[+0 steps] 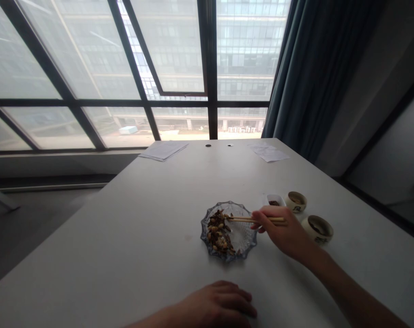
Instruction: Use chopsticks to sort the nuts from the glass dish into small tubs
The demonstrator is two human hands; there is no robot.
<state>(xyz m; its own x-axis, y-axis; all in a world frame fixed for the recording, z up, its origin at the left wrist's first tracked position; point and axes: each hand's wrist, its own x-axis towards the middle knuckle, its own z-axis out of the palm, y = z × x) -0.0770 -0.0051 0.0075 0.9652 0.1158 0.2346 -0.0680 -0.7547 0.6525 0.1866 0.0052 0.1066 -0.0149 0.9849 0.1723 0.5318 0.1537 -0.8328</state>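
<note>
Wooden chopsticks [254,219] | right hand [282,230] holds them over glass dish [242,241] | left hand [217,305] apart on table [125,237]

In front of you, a tall window of pale glass in black metal frames [131,102] fills the far wall, with a grey multi-storey office building [244,45] beyond it. A dark teal fabric curtain [297,77] hangs at its right end. Soft, overcast daylight falls on the long white table [125,269] and the grey floor [39,228]. To your right, what seems a dark-framed glass panel [387,159] is hard to make out.
</note>
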